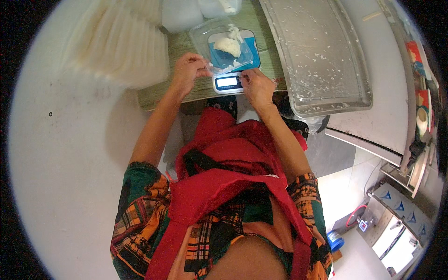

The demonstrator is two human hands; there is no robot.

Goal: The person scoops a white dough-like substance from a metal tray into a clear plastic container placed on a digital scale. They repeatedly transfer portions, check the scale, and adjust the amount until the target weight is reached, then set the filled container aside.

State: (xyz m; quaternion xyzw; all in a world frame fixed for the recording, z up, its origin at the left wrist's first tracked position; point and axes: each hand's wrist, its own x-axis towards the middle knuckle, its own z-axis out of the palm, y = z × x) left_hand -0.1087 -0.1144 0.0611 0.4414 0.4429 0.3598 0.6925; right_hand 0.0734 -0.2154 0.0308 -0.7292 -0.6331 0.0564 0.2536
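Note:
A kitchen scale (227, 87) with a lit display sits near the front edge of a green wood-grain tabletop. On its blue platform rests a clear plastic container (200, 35), tilted a little, with a white crumbly lump (227, 46) inside. My left hand (187, 72) pinches at the container's near left corner. My right hand (258, 87) is closed, its fingertips at the right end of the scale's display panel; whether they hold anything is hidden.
Stacked clear plastic containers (121, 46) stand at the left by the white wall. A large metal tray (322, 56) with white crumbs lies at the right, over a white surface (387, 116). Another clear container (219, 6) is behind the scale.

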